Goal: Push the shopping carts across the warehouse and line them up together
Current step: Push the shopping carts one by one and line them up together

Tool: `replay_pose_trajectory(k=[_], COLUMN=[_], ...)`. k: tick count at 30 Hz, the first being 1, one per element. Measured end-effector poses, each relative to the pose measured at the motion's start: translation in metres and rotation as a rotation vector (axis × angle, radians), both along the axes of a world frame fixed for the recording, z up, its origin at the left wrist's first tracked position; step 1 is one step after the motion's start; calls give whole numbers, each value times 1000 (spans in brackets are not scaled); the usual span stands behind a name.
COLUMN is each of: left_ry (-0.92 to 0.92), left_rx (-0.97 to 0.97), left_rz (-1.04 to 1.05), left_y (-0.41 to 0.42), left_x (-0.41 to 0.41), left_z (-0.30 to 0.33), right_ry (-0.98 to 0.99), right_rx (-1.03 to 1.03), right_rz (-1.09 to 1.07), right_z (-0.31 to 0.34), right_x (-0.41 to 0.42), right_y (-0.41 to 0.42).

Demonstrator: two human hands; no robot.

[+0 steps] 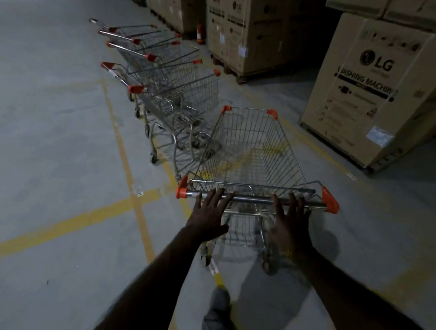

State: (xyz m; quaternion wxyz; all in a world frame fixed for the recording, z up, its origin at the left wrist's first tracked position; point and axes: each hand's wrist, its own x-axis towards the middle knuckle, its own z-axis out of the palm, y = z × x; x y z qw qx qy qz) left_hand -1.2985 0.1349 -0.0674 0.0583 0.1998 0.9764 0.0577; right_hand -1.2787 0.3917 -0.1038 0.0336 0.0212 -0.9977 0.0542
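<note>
Currently, your left hand and right hand rest with fingers straight and spread on the steel handle bar of the silver wire shopping cart with orange corner caps, gripping nothing. Beyond that cart's front end, just beside it, stands the nested row of matching wire carts. Right of the cart sits a brown cardboard washing-machine box.

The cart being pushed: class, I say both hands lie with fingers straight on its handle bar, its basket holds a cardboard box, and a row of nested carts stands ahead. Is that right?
Not quite. In the head view the cart has an empty basket; the cardboard boxes stand on the floor to its right. Left hand and right hand do lie straight-fingered on the handle bar, and the nested carts stand ahead.
</note>
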Motion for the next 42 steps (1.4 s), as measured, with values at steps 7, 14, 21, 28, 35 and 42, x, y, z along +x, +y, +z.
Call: replay_pose_trajectory(k=[7,14,21,28,35,42], left_ry=[17,-3,118,93,43,68], left_rx=[-31,-44,-15,98,141,315], left_rz=[-67,-138,-288,-596,-688,-780], left_y=[-29,-58,-97,-152,-202,-246], left_x=[-134,-244,-339,-431,-468,-469], left_z=[6,8,1,-6,-8,5], right_ry=[-21,-59,-44,-43,-132,-213], right_rx=[-47,-16,-25,-125,-115,-125], right_rz=[-56,-155,-287,-465,-595,-669], right_z=[9,15,26,36,39,47], right_x=[-113,-198,-261,-300,-296,-275], right_y=[-31,-67,-110,-163,-233,-306])
